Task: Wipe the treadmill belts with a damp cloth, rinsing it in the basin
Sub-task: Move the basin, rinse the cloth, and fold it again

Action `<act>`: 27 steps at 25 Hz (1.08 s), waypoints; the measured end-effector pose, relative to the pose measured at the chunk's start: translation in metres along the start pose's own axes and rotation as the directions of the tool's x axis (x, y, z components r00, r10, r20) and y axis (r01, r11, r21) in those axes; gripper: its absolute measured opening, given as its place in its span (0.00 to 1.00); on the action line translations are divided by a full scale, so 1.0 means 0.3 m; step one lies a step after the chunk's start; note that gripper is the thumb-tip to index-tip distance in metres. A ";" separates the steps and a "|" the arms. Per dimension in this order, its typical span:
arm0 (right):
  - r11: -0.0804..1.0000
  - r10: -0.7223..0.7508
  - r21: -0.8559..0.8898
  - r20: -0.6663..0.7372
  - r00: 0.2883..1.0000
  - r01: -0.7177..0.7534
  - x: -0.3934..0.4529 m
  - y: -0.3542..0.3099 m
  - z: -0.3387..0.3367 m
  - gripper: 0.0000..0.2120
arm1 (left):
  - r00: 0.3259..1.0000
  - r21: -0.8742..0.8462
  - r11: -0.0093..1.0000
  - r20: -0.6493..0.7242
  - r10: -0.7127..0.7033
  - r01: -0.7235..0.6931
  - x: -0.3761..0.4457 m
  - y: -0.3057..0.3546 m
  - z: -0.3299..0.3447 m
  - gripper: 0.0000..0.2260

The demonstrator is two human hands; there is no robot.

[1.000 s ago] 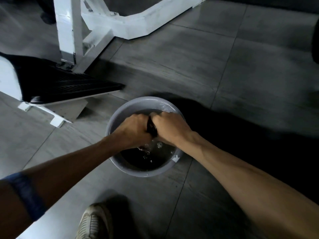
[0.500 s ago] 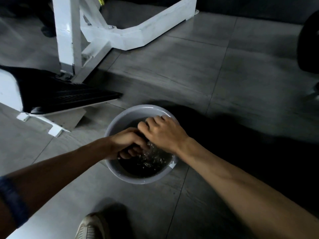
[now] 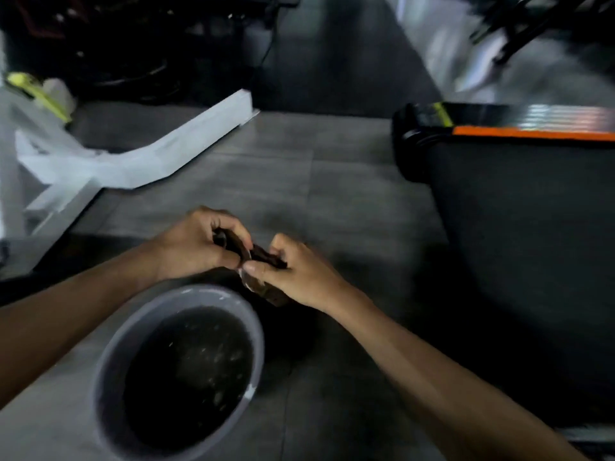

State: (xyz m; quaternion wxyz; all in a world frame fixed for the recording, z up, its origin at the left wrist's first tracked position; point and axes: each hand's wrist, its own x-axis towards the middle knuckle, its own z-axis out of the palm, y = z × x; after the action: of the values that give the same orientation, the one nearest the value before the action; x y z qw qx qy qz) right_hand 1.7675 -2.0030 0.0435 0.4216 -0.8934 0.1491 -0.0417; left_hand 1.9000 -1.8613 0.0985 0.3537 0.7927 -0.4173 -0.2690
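A dark wet cloth (image 3: 263, 257) is stretched between both hands, above the floor just past the far rim of the basin. My left hand (image 3: 196, 244) grips its left end with curled fingers. My right hand (image 3: 293, 274) pinches the other end, and a fold of cloth hangs under it. The grey round basin (image 3: 109, 357) stands on the tiles below my left forearm, holding dark water with a few bubbles. A treadmill with a black belt (image 3: 532, 234) and an orange side strip (image 3: 532, 133) lies to the right.
A white machine frame (image 3: 139, 161) spreads over the floor at the left. Dark gym equipment (image 3: 116, 44) fills the far left background. Grey floor tiles (image 3: 332, 194) lie between the frame and the treadmill. The frame is blurred.
Both hands lifted the cloth out of the basin's water and now hold it past the far rim. The view swung up and to the right, bringing the treadmill into sight.
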 end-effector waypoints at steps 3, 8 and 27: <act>0.949 0.109 0.311 -0.170 0.979 -0.052 -0.089 0.064 -0.232 0.15 | 0.964 0.015 0.965 -0.031 0.263 -0.263 0.133 0.204 0.098 0.11; 0.770 0.426 0.637 -0.483 0.765 -0.026 -0.368 0.164 -0.598 0.16 | 0.837 0.020 0.849 -0.155 0.524 -0.528 0.294 0.532 0.299 0.18; 0.966 0.258 0.230 -0.869 0.422 -0.116 -0.924 0.385 -1.121 0.15 | 0.912 -0.541 0.785 0.075 0.403 -0.302 0.274 1.123 0.808 0.10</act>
State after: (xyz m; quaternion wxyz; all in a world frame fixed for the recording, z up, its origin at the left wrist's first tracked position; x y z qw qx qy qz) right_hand 1.4095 -2.2378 0.1847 0.3408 -0.6840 0.4437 -0.4682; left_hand 1.6079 -2.1480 0.2057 0.5571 0.5467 -0.5017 -0.3729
